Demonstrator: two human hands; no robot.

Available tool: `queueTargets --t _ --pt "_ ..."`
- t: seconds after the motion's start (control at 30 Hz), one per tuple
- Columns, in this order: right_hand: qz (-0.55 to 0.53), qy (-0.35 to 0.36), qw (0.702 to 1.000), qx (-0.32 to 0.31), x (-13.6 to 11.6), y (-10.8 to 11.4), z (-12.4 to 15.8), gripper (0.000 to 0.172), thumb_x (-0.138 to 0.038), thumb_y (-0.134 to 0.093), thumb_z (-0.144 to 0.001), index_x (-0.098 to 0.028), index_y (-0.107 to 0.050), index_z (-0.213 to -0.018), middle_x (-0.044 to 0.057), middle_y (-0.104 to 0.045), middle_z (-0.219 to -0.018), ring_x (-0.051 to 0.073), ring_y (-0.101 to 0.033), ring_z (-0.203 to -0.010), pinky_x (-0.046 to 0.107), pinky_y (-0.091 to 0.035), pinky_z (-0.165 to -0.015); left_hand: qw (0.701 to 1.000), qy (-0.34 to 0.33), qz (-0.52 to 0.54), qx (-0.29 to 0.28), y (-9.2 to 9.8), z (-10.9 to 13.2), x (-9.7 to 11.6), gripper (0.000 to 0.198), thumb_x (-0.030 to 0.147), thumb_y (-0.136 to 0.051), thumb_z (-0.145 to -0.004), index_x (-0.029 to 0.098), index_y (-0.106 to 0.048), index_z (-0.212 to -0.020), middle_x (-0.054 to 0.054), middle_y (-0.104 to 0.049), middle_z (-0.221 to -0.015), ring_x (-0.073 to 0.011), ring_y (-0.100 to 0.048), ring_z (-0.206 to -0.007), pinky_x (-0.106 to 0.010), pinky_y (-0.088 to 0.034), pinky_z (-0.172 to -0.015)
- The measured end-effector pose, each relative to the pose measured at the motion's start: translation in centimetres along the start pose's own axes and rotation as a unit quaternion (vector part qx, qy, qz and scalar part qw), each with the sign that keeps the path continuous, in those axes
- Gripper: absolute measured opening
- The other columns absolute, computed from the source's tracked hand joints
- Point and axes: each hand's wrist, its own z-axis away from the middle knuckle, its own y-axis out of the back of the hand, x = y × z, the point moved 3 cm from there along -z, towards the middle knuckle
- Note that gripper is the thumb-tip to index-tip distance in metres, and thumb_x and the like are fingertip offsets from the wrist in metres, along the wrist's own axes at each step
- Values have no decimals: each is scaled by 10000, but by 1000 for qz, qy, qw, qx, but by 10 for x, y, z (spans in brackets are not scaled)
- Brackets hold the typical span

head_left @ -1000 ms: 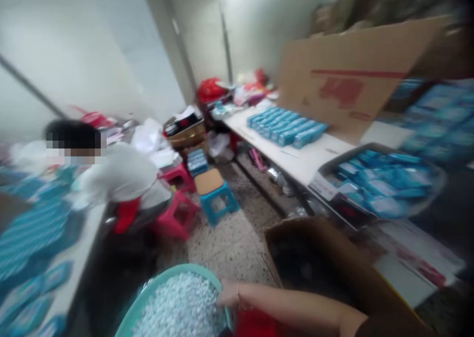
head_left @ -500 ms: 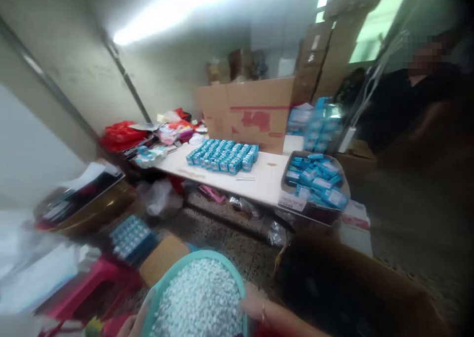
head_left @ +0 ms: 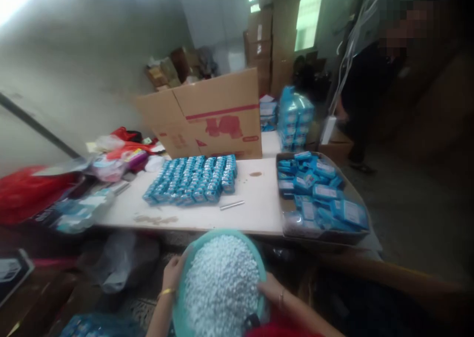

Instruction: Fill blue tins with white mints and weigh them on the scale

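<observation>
A round turquoise basin [head_left: 180, 297] is held low in front of me, heaped with small white pieces [head_left: 222, 282] too blurred to name. My left hand [head_left: 174, 272] grips its left rim, with a yellow bracelet on that wrist. On the opposite side my right hand [head_left: 271, 288] has its fingers closed over the right rim; a thin band circles that wrist. Just beyond the basin is the front edge of a white table [head_left: 259, 216]. Rows of small blue packs [head_left: 192, 179] stand on it, and a short metal rod [head_left: 232, 205] lies before them.
A carton tray of loose blue packs [head_left: 322, 189] sits at the table's right end. Behind the rows stands a large cardboard box [head_left: 222, 100]. Red bags [head_left: 33, 189] and clutter fill the left. An open carton [head_left: 370, 287] is at lower right. A person [head_left: 374, 80] stands far right.
The table now appears nearer, and the view has shifted to the right. The basin, still in both hands, has come up close to the table's front edge. The person at right has shifted posture.
</observation>
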Motion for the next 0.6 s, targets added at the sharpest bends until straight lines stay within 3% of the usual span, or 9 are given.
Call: queueTargets --t 0.1,0.2,0.3,0.4,0.5,0.6 --pt "-66 -20 996 64 -7 16 -28 384 -179 -474 -416 -157 -669 -746 49 -714 -728 265 -668 -788 322 -533 -728 997 -44 -15 -69 -62 -88 47 690 885 -471 -509 197 -417 -520 41 -390 -519 -137 -411 -578 -264 -347 -554" --pt "-149 -46 976 154 -3 30 -57 363 -212 -489 -424 -158 -653 -743 43 -684 -644 224 -632 -619 304 -516 -595 982 -102 -48 -149 -138 -163 88 604 757 -551 -667 180 -428 -539 51 -384 -528 -120 -428 -569 -257 -363 -563" --pt "-197 -54 951 231 -2 39 -90 294 -229 -513 -423 -183 -628 -690 24 -651 -575 211 -601 -552 302 -494 -543 955 -164 -81 -232 -216 -220 124 431 537 -573 -843 140 -536 -678 29 -505 -641 -117 -510 -622 -265 -437 -617" --pt "-244 -55 926 284 -11 43 -118 269 -254 -558 -427 -201 -620 -683 32 -665 -591 237 -634 -592 326 -513 -581 923 -210 -110 -302 -281 -256 154 330 448 -555 -896 122 -596 -865 -9 -594 -811 -138 -577 -725 -306 -499 -686" --pt "-280 -74 902 321 -22 42 -133 259 -268 -596 -419 -211 -621 -670 37 -670 -581 263 -659 -604 348 -524 -600 892 -242 -135 -357 -321 -276 172 331 446 -546 -903 121 -603 -937 -29 -613 -882 -155 -595 -782 -336 -512 -733" --pt "-296 -104 880 355 -25 41 -134 266 -280 -636 -407 -225 -640 -667 40 -687 -595 284 -671 -610 368 -536 -606 863 -268 -158 -399 -326 -286 168 342 443 -483 -935 125 -609 -938 -32 -619 -876 -164 -598 -809 -352 -498 -772"
